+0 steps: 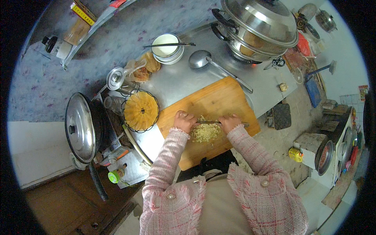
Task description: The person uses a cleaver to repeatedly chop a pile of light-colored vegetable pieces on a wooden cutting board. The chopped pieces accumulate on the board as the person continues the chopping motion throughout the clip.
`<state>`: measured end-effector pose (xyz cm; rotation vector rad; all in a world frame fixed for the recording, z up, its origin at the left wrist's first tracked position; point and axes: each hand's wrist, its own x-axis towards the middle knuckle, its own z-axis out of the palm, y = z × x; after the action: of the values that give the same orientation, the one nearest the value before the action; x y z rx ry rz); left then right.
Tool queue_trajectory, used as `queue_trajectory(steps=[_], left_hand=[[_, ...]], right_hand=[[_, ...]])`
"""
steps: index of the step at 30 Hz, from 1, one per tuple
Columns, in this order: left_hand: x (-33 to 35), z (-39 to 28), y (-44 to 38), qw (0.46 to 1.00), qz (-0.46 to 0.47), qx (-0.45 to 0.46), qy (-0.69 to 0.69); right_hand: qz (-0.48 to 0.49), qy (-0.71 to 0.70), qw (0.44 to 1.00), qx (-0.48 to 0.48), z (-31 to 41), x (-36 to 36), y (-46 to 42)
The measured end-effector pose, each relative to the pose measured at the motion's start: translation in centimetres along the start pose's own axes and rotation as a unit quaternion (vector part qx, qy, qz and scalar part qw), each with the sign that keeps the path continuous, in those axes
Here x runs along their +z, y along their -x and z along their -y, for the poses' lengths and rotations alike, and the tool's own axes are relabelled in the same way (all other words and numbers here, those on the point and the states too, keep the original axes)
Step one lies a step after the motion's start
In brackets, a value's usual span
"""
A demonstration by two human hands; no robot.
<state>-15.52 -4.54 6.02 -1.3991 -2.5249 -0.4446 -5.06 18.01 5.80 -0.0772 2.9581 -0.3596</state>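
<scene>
Both hands are on a knife [207, 121] that lies crosswise over a wooden cutting board [211, 100], its blade seen nearly edge-on. My left hand [184, 121], with a ring on one finger, is closed around the knife's left end. Toward the other end, my right hand [230, 122] grips it, and a narrow end sticks out past that hand. A pile of finely chopped pale yellow food [206, 132] lies on the board just below the blade, with some bits above it.
Beyond the board lies a metal ladle [201, 59], near stacked bowls [166, 47] with chopsticks. A large steamer pot [261, 26] stands at the back right. Left are a woven basket [141, 110] and a lidded pan [80, 127]. A garlic bulb [283, 87] sits near the counter's right edge.
</scene>
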Motion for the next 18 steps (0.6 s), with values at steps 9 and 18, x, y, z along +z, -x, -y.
queue_trajectory(steps=[9, 18], left_hand=[[-0.4, -0.7, -0.1, 0.998, 0.045, -0.009, 0.036], [0.9, -0.8, 0.2, 0.998, 0.051, 0.011, 0.033]], right_hand=[[-0.008, -0.021, 0.999, 0.029, 0.8, -2.1, 2.2], [0.001, -0.024, 0.999, 0.047, 0.2, 0.6, 2.6]])
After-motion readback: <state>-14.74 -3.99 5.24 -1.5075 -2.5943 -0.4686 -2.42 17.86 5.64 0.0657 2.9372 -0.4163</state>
